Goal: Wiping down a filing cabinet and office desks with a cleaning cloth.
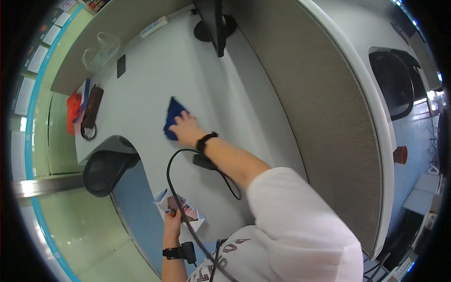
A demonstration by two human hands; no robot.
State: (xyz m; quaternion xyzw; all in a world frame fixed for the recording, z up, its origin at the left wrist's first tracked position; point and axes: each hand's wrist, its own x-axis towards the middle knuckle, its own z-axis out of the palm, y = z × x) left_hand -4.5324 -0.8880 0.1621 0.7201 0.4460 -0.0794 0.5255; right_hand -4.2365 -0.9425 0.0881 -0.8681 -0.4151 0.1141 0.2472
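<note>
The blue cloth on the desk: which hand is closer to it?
Right. The right hand rests on the blue cloth; the left hand is far back at the desk edge, holding a printed packet.
</note>
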